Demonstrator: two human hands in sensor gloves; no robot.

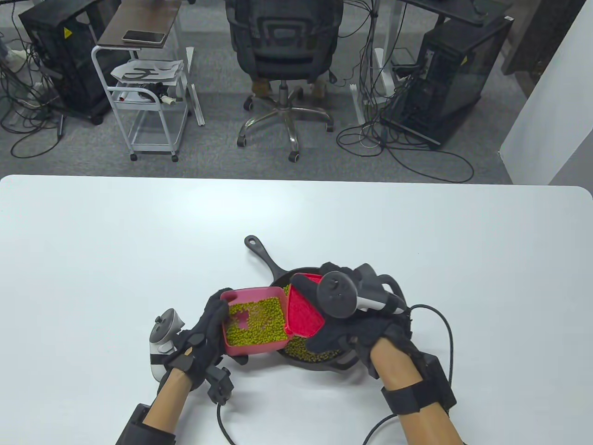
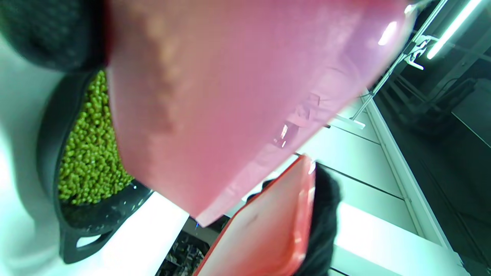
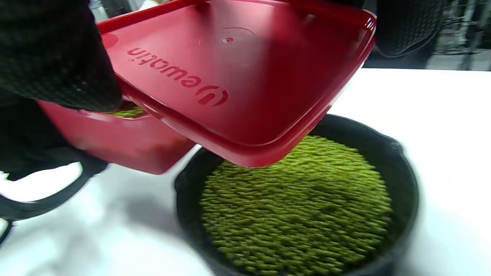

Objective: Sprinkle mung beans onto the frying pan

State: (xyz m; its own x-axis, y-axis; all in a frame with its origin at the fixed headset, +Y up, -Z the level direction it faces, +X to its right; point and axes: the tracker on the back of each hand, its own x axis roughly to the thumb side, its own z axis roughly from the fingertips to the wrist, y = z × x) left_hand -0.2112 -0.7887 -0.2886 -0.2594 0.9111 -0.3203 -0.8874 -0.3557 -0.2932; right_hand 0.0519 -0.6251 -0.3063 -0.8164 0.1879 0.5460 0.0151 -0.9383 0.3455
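Observation:
A black cast-iron frying pan (image 1: 266,262) lies on the white table, its handle pointing up-left; green mung beans (image 3: 299,207) cover its floor. My left hand (image 1: 204,331) grips a pink box (image 1: 254,320) of mung beans by its left wall, held over the pan's left edge. The box's underside fills the left wrist view (image 2: 230,96), with the pan (image 2: 57,165) below it. My right hand (image 1: 366,324) holds the red lid (image 1: 303,310) tilted above the pan, next to the box's right side. The lid's inner face shows in the right wrist view (image 3: 238,73).
The white table (image 1: 92,241) spreads wide around the pan. Glove cables (image 1: 444,324) trail from both wrists toward the near edge. An office chair (image 1: 285,60), a cart and computer towers stand on the floor beyond the far edge.

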